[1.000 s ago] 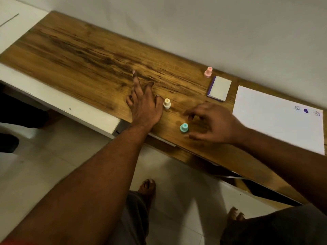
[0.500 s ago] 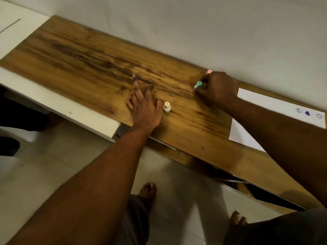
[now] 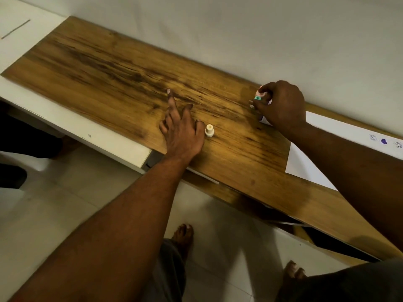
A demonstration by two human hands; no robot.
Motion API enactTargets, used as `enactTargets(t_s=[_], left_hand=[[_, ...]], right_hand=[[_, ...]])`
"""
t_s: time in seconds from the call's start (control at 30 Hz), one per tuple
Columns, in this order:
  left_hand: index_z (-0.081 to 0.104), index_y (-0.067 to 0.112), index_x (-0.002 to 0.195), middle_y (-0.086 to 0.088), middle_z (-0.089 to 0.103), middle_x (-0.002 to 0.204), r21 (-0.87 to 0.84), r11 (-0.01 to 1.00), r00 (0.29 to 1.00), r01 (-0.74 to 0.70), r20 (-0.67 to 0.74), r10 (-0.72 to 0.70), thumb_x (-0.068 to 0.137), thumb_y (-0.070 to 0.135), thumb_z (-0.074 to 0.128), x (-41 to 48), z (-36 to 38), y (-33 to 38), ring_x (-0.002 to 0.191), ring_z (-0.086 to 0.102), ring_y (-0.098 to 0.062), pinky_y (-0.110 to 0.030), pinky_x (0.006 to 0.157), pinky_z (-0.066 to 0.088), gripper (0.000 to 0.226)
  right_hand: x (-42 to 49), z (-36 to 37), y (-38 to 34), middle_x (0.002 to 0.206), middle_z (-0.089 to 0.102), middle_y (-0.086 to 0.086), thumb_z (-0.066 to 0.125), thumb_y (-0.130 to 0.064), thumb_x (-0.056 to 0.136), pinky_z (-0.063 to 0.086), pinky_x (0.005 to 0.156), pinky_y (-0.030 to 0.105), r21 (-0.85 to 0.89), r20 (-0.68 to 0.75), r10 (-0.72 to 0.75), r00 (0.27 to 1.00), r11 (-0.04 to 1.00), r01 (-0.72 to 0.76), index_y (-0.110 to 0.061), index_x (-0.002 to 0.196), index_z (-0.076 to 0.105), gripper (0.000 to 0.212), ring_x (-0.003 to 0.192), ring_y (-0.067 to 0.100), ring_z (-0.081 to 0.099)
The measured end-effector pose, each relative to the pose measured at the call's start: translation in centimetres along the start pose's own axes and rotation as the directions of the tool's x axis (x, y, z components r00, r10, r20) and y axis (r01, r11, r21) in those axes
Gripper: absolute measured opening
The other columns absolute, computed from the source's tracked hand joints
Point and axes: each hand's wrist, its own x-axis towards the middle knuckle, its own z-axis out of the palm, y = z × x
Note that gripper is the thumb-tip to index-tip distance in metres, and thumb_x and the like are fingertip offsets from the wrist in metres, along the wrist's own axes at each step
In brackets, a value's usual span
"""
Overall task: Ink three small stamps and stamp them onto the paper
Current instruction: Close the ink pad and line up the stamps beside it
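My right hand (image 3: 281, 105) is closed around a small teal stamp (image 3: 258, 98) near the wall, over the spot where the ink pad (image 3: 263, 119) lies; only a sliver of the pad shows under the hand. A pink stamp (image 3: 261, 94) peeks out just behind the teal one. My left hand (image 3: 182, 132) rests flat on the wooden tabletop (image 3: 109, 79) with fingers spread, holding nothing. A cream stamp (image 3: 209, 130) stands upright right beside its thumb. The white paper (image 3: 309, 162) lies to the right, partly under my right forearm, with three purple stamp marks (image 3: 384, 141) near its far edge.
The tabletop runs along a white wall (image 3: 239, 29) and overhangs a white shelf (image 3: 72, 127) on the left. Below the table edge are a tiled floor and my bare feet (image 3: 183, 236).
My right hand picked up the teal stamp from the table's front, carried it back to the ink pad by the wall, and now holds it lower there. The left hand stayed put.
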Motion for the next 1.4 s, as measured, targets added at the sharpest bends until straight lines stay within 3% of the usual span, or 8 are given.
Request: enactTargets(t_s=[0.1, 0.2, 0.33, 0.5, 0.73, 1.03, 1.23, 1.4], left_hand=[[0.048, 0.024, 0.152, -0.013, -0.007, 0.177, 0.006, 1.0, 1.0, -0.004, -0.009, 0.004, 0.098, 0.042, 0.051, 0.0, 0.1, 0.0, 0.157, 0.023, -0.034, -0.054, 0.123, 0.017, 0.056], [0.048, 0.023, 0.152, -0.013, -0.006, 0.177, -0.002, 1.0, 1.0, 0.002, -0.007, -0.002, 0.098, 0.045, 0.046, -0.1, 0.1, 0.0, 0.157, 0.023, -0.034, -0.054, 0.123, 0.017, 0.059], [0.046, 0.02, 0.154, -0.012, -0.003, 0.178, -0.109, 0.992, 0.996, 0.067, -0.058, -0.073, 0.097, 0.045, 0.034, 0.0, -0.3, 0.4, 0.156, 0.026, -0.032, -0.051, 0.122, 0.016, 0.064], [0.043, 0.02, 0.156, -0.011, -0.004, 0.178, -0.127, 0.991, 0.995, 0.048, -0.082, -0.059, 0.098, 0.043, 0.035, -0.1, -0.6, 0.4, 0.155, 0.029, -0.028, -0.048, 0.12, 0.017, 0.063], [0.039, 0.021, 0.16, -0.011, -0.01, 0.178, -0.104, 0.994, 0.997, 0.029, -0.065, -0.036, 0.105, 0.038, 0.043, 0.1, -0.3, 0.2, 0.156, 0.027, -0.028, -0.047, 0.12, 0.018, 0.058], [0.04, 0.022, 0.159, -0.012, -0.01, 0.178, -0.085, 0.996, 0.999, 0.024, -0.045, -0.028, 0.098, 0.045, 0.035, -0.1, -0.2, 0.6, 0.156, 0.027, -0.031, -0.05, 0.121, 0.019, 0.065], [0.039, 0.023, 0.159, -0.012, -0.009, 0.178, -0.082, 0.997, 0.999, 0.014, -0.045, -0.018, 0.098, 0.044, 0.037, -0.1, 0.0, 0.5, 0.158, 0.026, -0.031, -0.051, 0.122, 0.019, 0.065], [0.04, 0.022, 0.159, -0.012, -0.009, 0.178, -0.082, 0.996, 0.999, 0.018, -0.041, -0.022, 0.098, 0.045, 0.037, -0.1, 0.1, 0.6, 0.157, 0.026, -0.032, -0.051, 0.121, 0.02, 0.065]], right_hand=[[-1.8, -0.8, -1.7, 0.098, 0.07, -0.004, 0.072, -0.059, 0.087, 0.045, 0.071, 0.024, 0.055, -0.034, -0.125, 0.992, 0.99, 0.127, -0.023, 0.118, 0.073, 0.048, 0.087, 0.013, 0.063], [-4.5, -0.4, -5.0, 0.1, 0.067, -0.012, 0.069, -0.065, 0.086, 0.051, 0.071, 0.026, 0.22, 0.15, -0.352, 0.924, 0.923, 0.316, -0.028, 0.125, 0.069, 0.054, 0.088, 0.006, 0.059], [-6.1, 2.3, -8.2, 0.112, 0.069, -0.008, 0.07, -0.06, 0.085, 0.051, 0.076, 0.028, 0.116, 0.26, -0.454, 0.852, 0.891, 0.44, -0.026, 0.133, 0.063, 0.059, 0.097, 0.012, 0.064], [-5.1, 3.6, -7.7, 0.11, 0.072, -0.002, 0.066, -0.043, 0.095, 0.052, 0.076, 0.027, 0.091, 0.248, -0.32, 0.915, 0.947, 0.307, -0.023, 0.121, 0.069, 0.033, 0.096, 0.014, 0.064], [-2.8, 1.7, -1.9, 0.103, 0.075, 0.006, 0.064, -0.05, 0.093, 0.044, 0.069, 0.028, -0.063, 0.107, 0.018, 0.994, 0.998, -0.011, -0.022, 0.117, 0.075, 0.039, 0.092, 0.025, 0.069], [-3.4, 1.1, -0.6, 0.106, 0.076, 0.003, 0.065, -0.054, 0.092, 0.047, 0.074, 0.028, -0.004, 0.074, 0.039, 0.997, 0.999, -0.039, -0.021, 0.122, 0.072, 0.046, 0.094, 0.022, 0.069], [-2.7, -1.3, 2.3, 0.082, 0.066, -0.01, 0.059, -0.084, 0.078, 0.047, 0.064, 0.026, 0.106, -0.022, 0.021, 1.0, 0.994, -0.018, -0.029, 0.109, 0.072, 0.064, 0.074, 0.011, 0.063], [-2.0, -1.9, 6.7, 0.137, 0.061, 0.004, 0.062, -0.095, 0.06, 0.046, 0.096, 0.051, -0.087, 0.194, 0.02, 0.981, 0.996, -0.004, -0.024, 0.146, 0.046, 0.112, 0.123, 0.031, 0.056]])
